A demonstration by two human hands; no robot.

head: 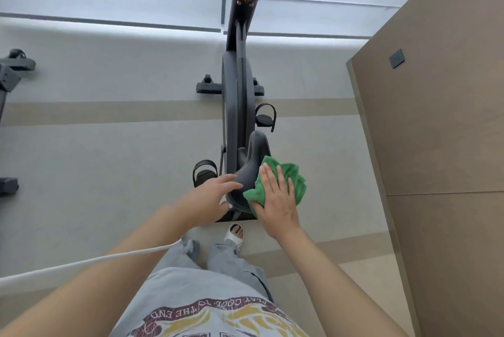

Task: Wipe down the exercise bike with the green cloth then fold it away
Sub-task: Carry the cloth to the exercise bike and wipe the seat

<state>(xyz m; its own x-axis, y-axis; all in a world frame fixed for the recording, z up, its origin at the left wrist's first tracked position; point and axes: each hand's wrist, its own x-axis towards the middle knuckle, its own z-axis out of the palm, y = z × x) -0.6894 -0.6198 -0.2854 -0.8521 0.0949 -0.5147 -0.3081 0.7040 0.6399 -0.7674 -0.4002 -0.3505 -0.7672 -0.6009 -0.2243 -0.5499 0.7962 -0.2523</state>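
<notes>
Floor (109, 151): pale grey, crossed by a broad beige band that passes under the exercise bike (236, 96). A bright window wall is seen beyond the bike's front; a tan panelled wall (436, 118) with a small dark plate stands to the bike's right.

Exercise bike: dark frame, seen from above and behind. A stabiliser bar (208, 88) lies across the floor at its front. One strapped pedal (265, 118) is shown to the right of the frame, another (204, 174) to the left, just ahead of the saddle (252, 165).

Saddle: black, stitched, at the bike's rear end.

Green cloth (289, 181): bunched, lying on the saddle's right rear side and hanging over its edge.

Right hand (275, 200): laid flat on the cloth, fingers (268, 181) straight and slightly spread, pressing it to the saddle.

Left hand (210, 197): placed at the saddle's left rear edge, fingers extended together, tips touching the saddle.

Second machine (11, 75): partly seen, well to the bike's left.

White cord (95, 261): passes over the left forearm, behind the bike.

No containers are seen.
</notes>
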